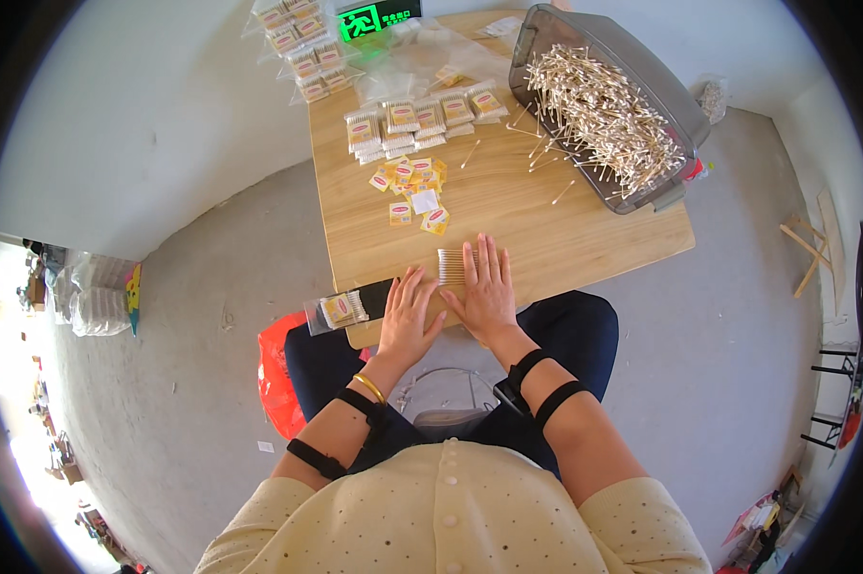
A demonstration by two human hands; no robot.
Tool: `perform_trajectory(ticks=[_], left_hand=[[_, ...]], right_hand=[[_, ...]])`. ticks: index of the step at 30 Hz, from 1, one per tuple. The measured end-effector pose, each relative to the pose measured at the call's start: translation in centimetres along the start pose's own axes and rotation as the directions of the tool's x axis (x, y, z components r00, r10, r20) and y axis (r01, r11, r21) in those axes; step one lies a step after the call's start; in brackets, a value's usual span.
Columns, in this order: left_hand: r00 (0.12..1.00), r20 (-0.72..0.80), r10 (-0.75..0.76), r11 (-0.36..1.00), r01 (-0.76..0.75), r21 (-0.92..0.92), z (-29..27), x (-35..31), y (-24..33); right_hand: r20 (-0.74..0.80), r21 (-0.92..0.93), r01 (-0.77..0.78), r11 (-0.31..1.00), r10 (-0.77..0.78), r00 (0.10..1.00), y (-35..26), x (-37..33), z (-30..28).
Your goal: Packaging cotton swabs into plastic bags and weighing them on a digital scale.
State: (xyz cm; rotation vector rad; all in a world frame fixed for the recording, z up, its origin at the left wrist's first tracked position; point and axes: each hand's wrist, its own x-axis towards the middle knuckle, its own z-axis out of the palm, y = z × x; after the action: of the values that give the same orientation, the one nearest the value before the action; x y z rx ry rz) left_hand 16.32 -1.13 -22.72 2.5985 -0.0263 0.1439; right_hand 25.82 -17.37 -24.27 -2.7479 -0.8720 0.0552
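A neat row of cotton swabs (451,267) lies side by side near the front edge of the wooden table (585,239). My right hand (490,297) rests flat over the row's right side, fingers stretched out and covering part of it. Just left of the row, my left hand (409,316) lies with fingers extended, its fingertips close to the swabs. Beside that hand, a clear bag holding a pack of swabs with a yellow label (337,309) sits on a dark strip (378,298) at the table's left corner.
A grey tipped bin (675,81) full of loose swabs (604,115) stands at the far right, some spilled before it. Small yellow cards (410,177) lie behind my hands, with stacked swab packs (430,117) beyond. A green lit sign (379,17) stands at the back.
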Motion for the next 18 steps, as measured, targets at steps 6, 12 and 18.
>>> perform_trajectory(ticks=[6,12,18], left_hand=[[0.999,-0.034,-0.027,0.999,0.029,0.034,0.58,0.1,0.36],[0.999,-0.037,-0.005,0.998,0.007,0.057,0.57,0.2,0.27],[0.999,-0.049,-0.023,0.998,0.026,0.055,0.34,0.86,0.48]], right_hand=[[-0.031,0.049,0.013,0.999,-0.011,0.999,-0.08,-0.02,0.04],[-0.029,0.041,0.011,0.999,-0.009,1.0,0.02,-0.05,0.02],[-0.034,0.032,0.015,0.999,-0.014,0.999,0.08,-0.01,0.31]])
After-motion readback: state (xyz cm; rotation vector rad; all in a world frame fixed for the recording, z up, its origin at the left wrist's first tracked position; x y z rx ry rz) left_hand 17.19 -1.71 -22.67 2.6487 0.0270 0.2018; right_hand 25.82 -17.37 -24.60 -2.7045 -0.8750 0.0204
